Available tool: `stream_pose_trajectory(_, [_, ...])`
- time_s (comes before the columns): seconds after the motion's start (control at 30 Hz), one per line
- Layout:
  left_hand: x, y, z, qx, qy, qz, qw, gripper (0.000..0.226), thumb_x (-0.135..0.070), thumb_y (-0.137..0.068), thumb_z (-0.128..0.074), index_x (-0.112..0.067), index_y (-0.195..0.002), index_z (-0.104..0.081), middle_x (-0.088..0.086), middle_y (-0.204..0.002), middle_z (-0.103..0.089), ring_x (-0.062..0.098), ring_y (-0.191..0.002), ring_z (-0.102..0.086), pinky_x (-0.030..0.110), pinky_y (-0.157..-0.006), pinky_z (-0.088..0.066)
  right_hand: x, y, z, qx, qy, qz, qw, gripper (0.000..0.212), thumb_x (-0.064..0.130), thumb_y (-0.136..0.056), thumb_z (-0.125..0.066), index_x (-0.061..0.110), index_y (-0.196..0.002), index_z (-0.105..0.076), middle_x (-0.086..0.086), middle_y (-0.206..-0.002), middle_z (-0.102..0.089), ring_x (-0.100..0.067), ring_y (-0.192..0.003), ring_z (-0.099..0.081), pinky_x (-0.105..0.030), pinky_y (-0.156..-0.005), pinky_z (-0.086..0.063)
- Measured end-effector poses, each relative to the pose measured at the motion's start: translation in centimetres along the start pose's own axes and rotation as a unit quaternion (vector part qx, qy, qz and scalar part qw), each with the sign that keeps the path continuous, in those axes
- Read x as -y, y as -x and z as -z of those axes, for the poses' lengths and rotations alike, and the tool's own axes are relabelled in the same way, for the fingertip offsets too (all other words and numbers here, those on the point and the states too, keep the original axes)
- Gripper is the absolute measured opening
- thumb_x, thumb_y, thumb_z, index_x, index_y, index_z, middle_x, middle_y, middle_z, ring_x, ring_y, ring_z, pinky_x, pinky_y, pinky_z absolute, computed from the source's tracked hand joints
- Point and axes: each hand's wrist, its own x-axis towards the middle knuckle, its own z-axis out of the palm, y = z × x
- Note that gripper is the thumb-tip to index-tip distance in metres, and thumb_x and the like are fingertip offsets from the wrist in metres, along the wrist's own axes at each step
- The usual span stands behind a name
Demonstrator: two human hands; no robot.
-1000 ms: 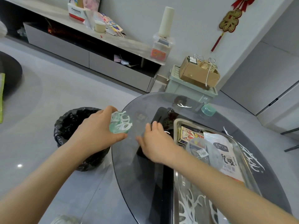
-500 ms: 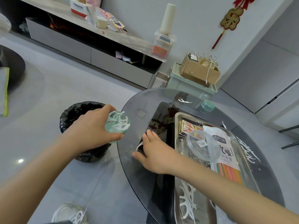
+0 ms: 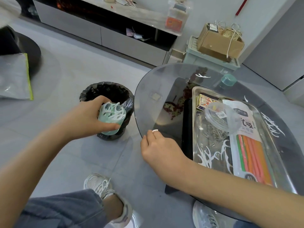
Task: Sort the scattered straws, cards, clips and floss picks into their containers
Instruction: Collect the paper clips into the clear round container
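**A:** How far along was the sorting?

**B:** Partway, by my reading. The left hand [image 3: 85, 119], left of centre, had its grip closed round a green cup [image 3: 110, 127] crowded with white floss picks [image 3: 113, 111]. It held the cup off the tabletop [image 3: 148, 89], in front of the black-bagged bin [image 3: 105, 91]. The right hand [image 3: 161, 150], at the near-left rim of the glass, had its grip narrowed to a pinch on a small white pick end [image 3: 155, 130]. The fingers hid the rest of that piece.

**A:** And what was left?

**B:** A good deal. In the metal tray [image 3: 193, 102] at the right, loose picks [image 3: 212, 153] lay scattered toward the lower end. Paper clips [image 3: 215, 134] lay heaped beside a clear round tub [image 3: 220, 116]. Stray picks [image 3: 271, 127] lay on the glass at the far right, and a lone pick [image 3: 203, 76] lay near the tabletop's upper edge. The straw packet [image 3: 250, 145] and card box [image 3: 207, 100] lay in the tray. Whether every straw and card was inside them, I could not tell.

**A:** Anything in the way?

**B:** The bin stood just beside the rim where the right hand worked, so I judged that a fumbled pick might drop in. A teal lid [image 3: 228, 80] sat apart at the upper right, beyond the tray. The tub and the packet lay over part of the tray's clutter.
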Motion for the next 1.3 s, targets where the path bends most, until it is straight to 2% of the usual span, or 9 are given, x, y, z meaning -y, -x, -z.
stream_pose_trajectory(0.07, [0.0,0.0,0.0,0.005,0.003,-0.005,1.000,0.061,-0.047,-0.063,-0.080,-0.030,-0.114,-0.049,-0.022,-0.086,-0.055,-0.003,-0.080,-0.052,0.030,-0.068,-0.043,-0.1,0.5,0.0,-0.017,0.016,-0.001,1.000,0.047,0.018,-0.036,-0.081,0.014,-0.081,-0.072,-0.009,-0.080,-0.072,-0.018,-0.074,-0.068,-0.020,-0.044,-0.043])
stream_pose_trajectory(0.17, [-0.4,-0.1,0.0,0.003,-0.001,-0.021,1.000,0.062,-0.048,-0.064,-0.080,-0.030,-0.114,-0.049,-0.023,-0.084,-0.053,-0.004,-0.076,-0.050,0.018,-0.062,-0.039,-1.0,0.5,0.5,-0.112,-0.007,-0.002,0.994,0.035,0.014,-0.025,-0.078,0.020,-0.054,-0.060,0.002,-0.048,-0.056,-0.011,-0.044,-0.054,-0.022,-0.037,-0.021])
stream_pose_trajectory(0.23, [-0.9,-0.1,-0.1,0.002,0.004,-0.029,1.000,0.063,-0.048,-0.064,-0.079,-0.030,-0.116,-0.049,-0.023,-0.084,-0.053,-0.004,-0.076,-0.050,0.015,-0.062,-0.038,-2.3,0.4,1.3,-0.172,-0.076,-0.018,0.982,0.031,0.008,-0.039,-0.078,0.016,-0.061,-0.057,0.002,-0.048,-0.054,-0.019,-0.042,-0.054,-0.022,-0.040,-0.019])
stream_pose_trajectory(0.33, [-1.9,-0.2,-0.1,-0.002,0.014,-0.044,0.999,0.063,-0.045,-0.066,-0.079,-0.029,-0.118,-0.048,-0.025,-0.085,-0.052,-0.007,-0.077,-0.049,0.017,-0.062,-0.037,-5.0,-0.3,1.9,-0.262,-0.223,-0.065,0.937,0.008,0.009,-0.087,-0.060,0.006,-0.080,-0.056,-0.007,-0.061,-0.058,-0.033,-0.055,-0.058,-0.034,-0.048,-0.042])
stream_pose_trajectory(0.4, [-2.7,-0.1,0.0,-0.003,0.019,-0.054,0.998,0.060,-0.044,-0.066,-0.079,-0.031,-0.115,-0.048,-0.023,-0.088,-0.052,-0.006,-0.079,-0.049,0.014,-0.063,-0.036,-7.0,-0.6,2.5,-0.257,-0.331,-0.080,0.904,0.019,0.019,-0.098,-0.048,0.007,-0.090,-0.060,-0.001,-0.065,-0.059,-0.023,-0.062,-0.062,-0.038,-0.064,-0.049])
stream_pose_trajectory(0.57, [-4.7,0.1,-0.5,0.022,0.046,-0.085,0.995,0.058,-0.045,-0.067,-0.080,-0.030,-0.113,-0.048,-0.006,-0.106,-0.057,0.010,-0.094,-0.055,0.026,-0.075,-0.044,-9.7,-0.7,4.8,-0.222,-0.469,-0.054,0.853,0.013,0.020,-0.091,-0.062,0.016,-0.089,-0.075,0.009,-0.065,-0.066,-0.002,-0.058,-0.059,-0.013,-0.058,-0.047])
stream_pose_trajectory(0.73, [-6.3,0.4,-1.1,0.044,0.052,-0.122,0.990,0.061,-0.060,-0.061,-0.073,-0.029,-0.108,-0.049,-0.009,-0.102,-0.054,0.009,-0.091,-0.055,0.037,-0.081,-0.050,-9.6,-0.7,6.7,-0.136,-0.429,0.018,0.893,0.020,0.009,-0.091,-0.057,0.021,-0.095,-0.073,0.009,-0.074,-0.071,0.002,-0.066,-0.062,-0.012,-0.065,-0.048])
stream_pose_trajectory(0.9, [-7.4,0.1,-1.7,0.008,0.067,-0.141,0.988,0.051,-0.069,-0.056,-0.062,-0.037,-0.093,-0.047,-0.014,-0.091,-0.053,0.003,-0.081,-0.053,0.027,-0.067,-0.045,-8.8,-1.7,7.2,-0.152,-0.335,0.037,0.929,0.008,0.016,-0.083,-0.065,0.014,-0.092,-0.065,0.011,-0.071,-0.057,-0.011,-0.074,-0.056,-0.020,-0.071,-0.042])
stream_pose_trajectory(1.3, [-11.0,-2.3,-2.0,-0.032,0.069,-0.108,0.991,0.052,-0.060,-0.060,-0.069,-0.034,-0.098,-0.045,-0.013,-0.096,-0.052,0.009,-0.087,-0.055,0.034,-0.075,-0.048,-11.2,-1.0,5.7,-0.291,-0.496,-0.029,0.818,0.013,0.002,-0.074,-0.074,0.009,-0.083,-0.068,0.006,-0.071,-0.071,-0.002,-0.067,-0.067,-0.019,-0.070,-0.054])
